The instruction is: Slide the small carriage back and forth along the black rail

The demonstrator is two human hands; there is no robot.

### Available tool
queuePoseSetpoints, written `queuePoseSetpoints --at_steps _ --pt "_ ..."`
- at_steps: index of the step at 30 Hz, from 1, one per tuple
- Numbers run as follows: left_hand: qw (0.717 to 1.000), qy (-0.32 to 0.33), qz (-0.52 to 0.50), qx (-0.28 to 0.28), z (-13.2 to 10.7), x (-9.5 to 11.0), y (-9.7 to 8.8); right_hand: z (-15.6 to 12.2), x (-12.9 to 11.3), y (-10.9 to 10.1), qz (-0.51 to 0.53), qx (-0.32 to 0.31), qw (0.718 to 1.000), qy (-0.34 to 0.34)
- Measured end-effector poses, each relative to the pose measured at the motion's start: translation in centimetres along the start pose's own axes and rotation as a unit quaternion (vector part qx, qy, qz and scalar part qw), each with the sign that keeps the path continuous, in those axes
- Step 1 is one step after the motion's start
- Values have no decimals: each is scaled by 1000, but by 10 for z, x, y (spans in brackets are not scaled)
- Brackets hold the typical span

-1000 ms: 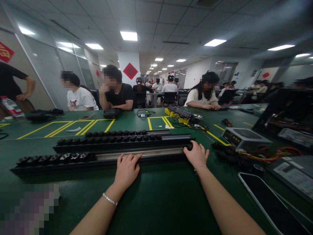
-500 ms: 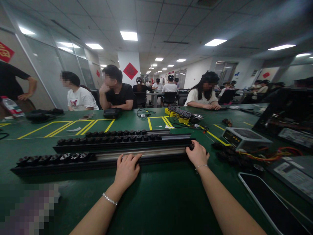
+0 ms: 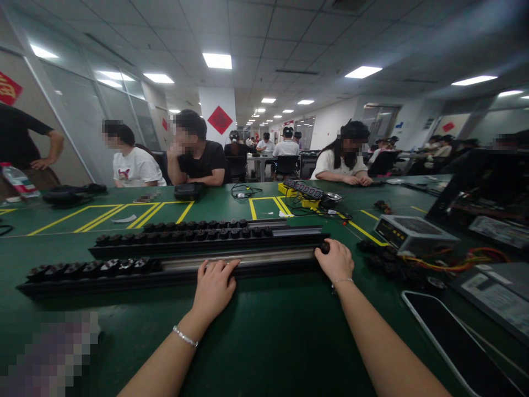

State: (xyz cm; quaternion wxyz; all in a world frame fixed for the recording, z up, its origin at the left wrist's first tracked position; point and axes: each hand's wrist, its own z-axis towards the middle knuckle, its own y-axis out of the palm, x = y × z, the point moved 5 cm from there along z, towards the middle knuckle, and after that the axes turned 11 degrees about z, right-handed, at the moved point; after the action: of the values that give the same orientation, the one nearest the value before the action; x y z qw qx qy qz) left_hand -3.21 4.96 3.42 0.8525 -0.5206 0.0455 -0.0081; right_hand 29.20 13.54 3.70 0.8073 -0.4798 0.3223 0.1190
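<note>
A long black rail [image 3: 264, 269] with a pale metallic channel lies across the table in front of me. Several black blocks [image 3: 91, 268] sit in its left part. My left hand [image 3: 215, 286] has its fingers bent over the near edge of the rail, about halfway along. At the rail's right end, my right hand [image 3: 336, 262] is closed around a small black rounded piece [image 3: 325, 248], partly hidden by the fingers. Whether that piece touches the rail I cannot tell. Behind lies a second black rail [image 3: 297, 232] with a row of similar blocks.
A metal power supply [image 3: 415, 234] with coloured cables stands on the right, beside a pile of black parts [image 3: 388, 264]. A phone [image 3: 458, 342] lies near the right front. Farther back are a yellow-and-black device [image 3: 306, 193] and a black case [image 3: 189, 191]. People sit across the table.
My right hand has shifted very slightly, and more of the black piece shows between its fingers. My left hand and the rails look unchanged.
</note>
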Motion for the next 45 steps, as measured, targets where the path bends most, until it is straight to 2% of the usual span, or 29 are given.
queuePoseSetpoints --at_steps 17,23,33,45 --pt "1000 -1 -4 3 -1 -1 0 5 8 0 -20 -5 1000 11" --pt "1000 -3 4 6 0 0 0 6 10 0 -21 18 1000 13" --pt "1000 1 -1 4 0 -1 2 10 14 -4 -6 -11 1000 26" --pt "1000 5 3 5 0 0 1 12 15 -5 -2 -6 999 34"
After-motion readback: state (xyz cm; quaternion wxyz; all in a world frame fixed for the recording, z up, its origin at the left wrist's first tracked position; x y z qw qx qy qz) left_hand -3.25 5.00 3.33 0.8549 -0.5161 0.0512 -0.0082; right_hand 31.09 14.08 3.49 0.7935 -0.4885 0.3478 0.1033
